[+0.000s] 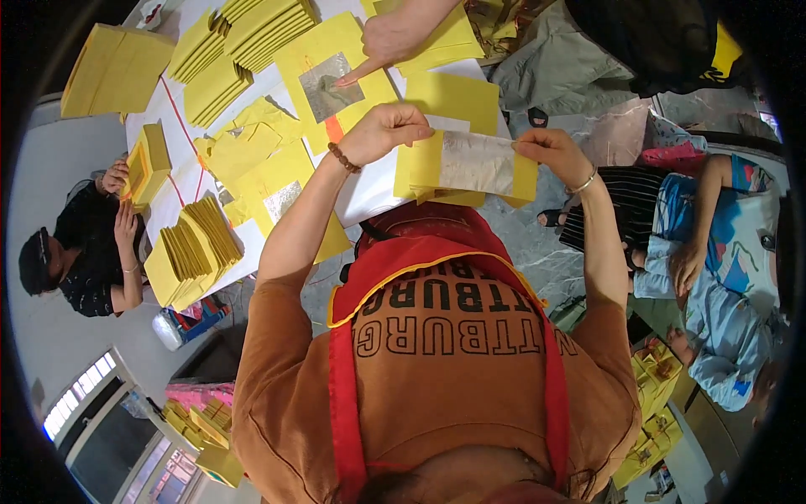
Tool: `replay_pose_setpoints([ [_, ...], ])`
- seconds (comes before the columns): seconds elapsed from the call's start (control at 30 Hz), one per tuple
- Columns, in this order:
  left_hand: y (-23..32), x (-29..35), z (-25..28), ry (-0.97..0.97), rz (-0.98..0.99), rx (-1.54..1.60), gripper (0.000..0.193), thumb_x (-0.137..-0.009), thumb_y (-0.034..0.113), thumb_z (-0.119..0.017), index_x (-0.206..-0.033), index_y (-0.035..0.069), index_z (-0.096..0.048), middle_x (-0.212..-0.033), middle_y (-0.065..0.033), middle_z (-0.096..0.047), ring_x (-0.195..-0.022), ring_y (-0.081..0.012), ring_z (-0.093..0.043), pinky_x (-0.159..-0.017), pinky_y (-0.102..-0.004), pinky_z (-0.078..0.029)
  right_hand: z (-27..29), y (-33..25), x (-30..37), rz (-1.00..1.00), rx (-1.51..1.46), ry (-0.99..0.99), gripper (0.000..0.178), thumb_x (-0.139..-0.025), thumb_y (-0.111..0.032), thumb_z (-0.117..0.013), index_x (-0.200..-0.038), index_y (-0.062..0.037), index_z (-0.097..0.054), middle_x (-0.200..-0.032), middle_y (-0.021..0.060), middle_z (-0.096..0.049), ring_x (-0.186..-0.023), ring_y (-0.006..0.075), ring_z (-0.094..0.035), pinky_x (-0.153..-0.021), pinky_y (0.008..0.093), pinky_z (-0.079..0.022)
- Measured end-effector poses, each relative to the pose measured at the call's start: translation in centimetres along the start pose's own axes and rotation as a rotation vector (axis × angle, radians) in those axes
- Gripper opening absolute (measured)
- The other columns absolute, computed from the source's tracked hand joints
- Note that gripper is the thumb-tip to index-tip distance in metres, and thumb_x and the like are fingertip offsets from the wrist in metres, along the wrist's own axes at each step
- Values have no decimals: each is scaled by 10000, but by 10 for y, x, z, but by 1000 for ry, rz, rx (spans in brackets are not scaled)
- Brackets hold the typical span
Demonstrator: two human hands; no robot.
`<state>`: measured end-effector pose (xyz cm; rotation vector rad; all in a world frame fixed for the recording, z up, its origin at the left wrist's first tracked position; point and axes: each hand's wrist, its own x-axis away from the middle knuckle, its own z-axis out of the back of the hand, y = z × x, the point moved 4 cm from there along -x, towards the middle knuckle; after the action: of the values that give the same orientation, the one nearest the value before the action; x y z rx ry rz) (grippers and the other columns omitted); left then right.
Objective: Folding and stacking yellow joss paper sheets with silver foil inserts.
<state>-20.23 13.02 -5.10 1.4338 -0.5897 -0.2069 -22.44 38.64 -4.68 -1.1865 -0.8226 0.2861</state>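
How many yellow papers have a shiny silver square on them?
3: one held in the left hand and right hand, one under a co-worker's pointing finger, one lying below. Stacks may hide more.

A plastic bottle with a blue and red label lies under the tabletop edge on the left. Yellow boxes sit stacked at the lower right. More yellow boxes sit at the lower left.

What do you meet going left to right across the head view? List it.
folded yellow bundle in a co-worker's hands → fanned yellow paper stack → left hand → yellow sheet with silver foil → right hand → person in blue clothes
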Motion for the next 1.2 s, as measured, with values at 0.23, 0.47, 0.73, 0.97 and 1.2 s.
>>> replay_pose_setpoints([
  [0.23,-4,2,-14,161,-40,272,169,-830,134,-539,-958,25,-524,-869,23,-543,-795,-31,-472,-705,-186,-384,9,17,-2,-11,-127,105,186,-822,-231,-548,-842,-51,-593,-708,-34,-544,-631,43,-456,-584,191,-371],
  [0.47,-13,-15,-28,138,-58,579,521,-781,58,-574,-1221,11,-298,-1122,-54,-477,-993,-105,-472,-858,-231,-365,19,37,-28,-132,-282,144,202,-817,-267,-546,-873,-76,-578,-725,-38,-546,-629,51,-480,-569,192,-388],
  [0.73,-81,-10,-38,458,-111,75,882,-672,-14,-639,-1327,6,-49,-1321,-177,-244,-1227,-246,-249,-1005,-295,-222,36,58,-102,-47,22,234,225,-813,-263,-546,-856,-48,-597,-690,-17,-551,-585,68,-479,-531,215,-385],
  [0.97,-95,18,-36,524,125,-160,496,-712,-18,-571,-1181,98,-458,-1087,-135,-541,-913,-190,-555,-746,-273,-439,43,63,-129,-10,356,296,238,-804,-246,-551,-837,-16,-604,-649,17,-566,-589,83,-507,-538,233,-405],
  [1.2,-75,24,-31,641,45,-441,365,-711,37,-586,-1070,77,-532,-910,-185,-586,-675,-299,-562,-620,-326,-455,42,64,-137,-10,457,365,297,-758,-321,-558,-854,-44,-606,-788,93,-612,-708,202,-570,-637,305,-435],
])
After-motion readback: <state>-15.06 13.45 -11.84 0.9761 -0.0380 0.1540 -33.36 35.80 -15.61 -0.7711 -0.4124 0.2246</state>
